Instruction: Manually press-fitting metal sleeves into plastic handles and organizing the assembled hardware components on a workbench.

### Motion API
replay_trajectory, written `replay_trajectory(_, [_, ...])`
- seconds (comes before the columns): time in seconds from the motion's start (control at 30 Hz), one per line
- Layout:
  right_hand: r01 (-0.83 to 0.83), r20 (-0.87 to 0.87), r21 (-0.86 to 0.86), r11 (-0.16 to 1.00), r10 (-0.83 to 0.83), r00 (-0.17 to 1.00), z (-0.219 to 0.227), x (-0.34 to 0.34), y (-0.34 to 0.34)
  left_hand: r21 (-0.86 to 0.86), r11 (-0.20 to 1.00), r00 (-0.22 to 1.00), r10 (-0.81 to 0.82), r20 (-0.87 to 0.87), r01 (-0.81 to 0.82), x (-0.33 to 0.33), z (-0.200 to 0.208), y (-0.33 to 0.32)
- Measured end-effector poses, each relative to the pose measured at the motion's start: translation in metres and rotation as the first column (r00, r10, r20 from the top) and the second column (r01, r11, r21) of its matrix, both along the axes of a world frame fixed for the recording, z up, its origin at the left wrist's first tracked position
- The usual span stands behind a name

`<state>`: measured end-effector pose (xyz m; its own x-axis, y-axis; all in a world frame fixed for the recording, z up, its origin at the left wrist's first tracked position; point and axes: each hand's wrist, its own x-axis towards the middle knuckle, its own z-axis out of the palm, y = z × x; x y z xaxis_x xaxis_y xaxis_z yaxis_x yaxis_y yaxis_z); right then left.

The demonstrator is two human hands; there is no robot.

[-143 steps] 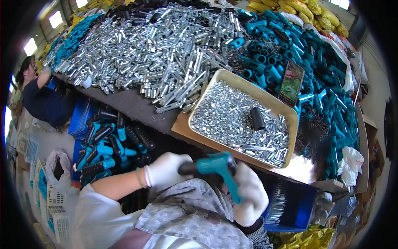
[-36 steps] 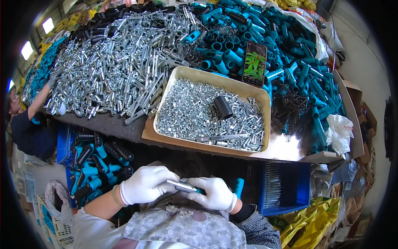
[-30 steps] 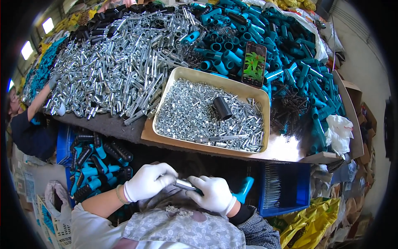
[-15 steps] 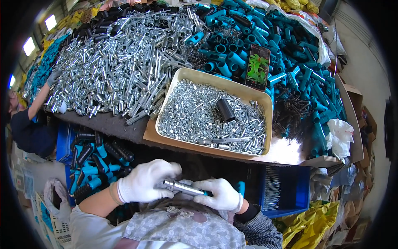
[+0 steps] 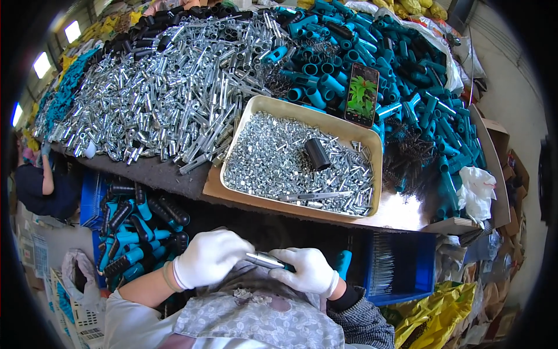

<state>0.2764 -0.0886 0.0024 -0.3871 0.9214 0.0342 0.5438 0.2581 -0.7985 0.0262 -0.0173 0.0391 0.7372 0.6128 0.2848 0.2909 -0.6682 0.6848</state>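
Note:
My right hand (image 5: 308, 270), in a white glove, is closed around a shiny metal tube (image 5: 264, 260) with a dark teal part at its right end. Gloved the same way, my left hand (image 5: 212, 259) has its fingers curled together over the tube's left end and hides that tip. The tube lies nearly level in front of my apron, below the bench edge. Beyond my hands, a cream tray (image 5: 249, 107) on the bench holds many small metal pieces. A short black tube (image 5: 317, 154) lies on top of them.
Metal tubes (image 5: 157, 93) are heaped at the left, teal plastic handles (image 5: 331, 81) at the right. A phone (image 5: 361, 95) leans there. Blue bins stand below: teal-and-black handles (image 5: 136, 224) in the left one, metal rods (image 5: 381, 264) in the right one (image 5: 418, 267). A co-worker (image 5: 43, 186) is at far left.
My left hand has turned and closed over the tube's left end, so less of the tube shows. My right hand stays nearly still. The co-worker's arm has drawn back from the metal heap.

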Motion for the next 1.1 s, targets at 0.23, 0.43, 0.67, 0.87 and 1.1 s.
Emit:
replay_trajectory(0.23, [-0.018, 0.088, 0.084, 0.996, 0.011, 0.996, -0.004, -0.004, -0.003, -0.603, 0.763, 0.972, 0.198, -0.123, -0.232, 0.000, 0.007, 0.001])
replay_trajectory(0.43, [-0.065, 0.141, 0.038, 0.997, 0.059, 0.988, -0.002, -0.007, -0.006, -0.139, 0.981, 0.981, 0.110, -0.159, -0.132, -0.001, 0.004, -0.008])
replay_trajectory(0.67, [0.019, 0.017, 0.112, 0.994, -0.021, 1.000, -0.011, -0.006, -0.002, 0.249, 0.956, 0.986, -0.142, -0.084, 0.158, -0.004, -0.007, -0.004])
replay_trajectory(0.87, [0.025, 0.090, 0.100, 0.995, -0.034, 0.995, -0.009, -0.008, -0.001, -0.552, 0.830, 0.995, 0.096, 0.001, -0.080, -0.011, -0.015, 0.003])
replay_trajectory(1.1, [0.043, 0.071, 0.110, 0.993, -0.051, 0.996, -0.005, -0.006, -0.002, -0.053, 0.993, 0.994, 0.108, 0.034, -0.106, 0.001, -0.003, -0.005])
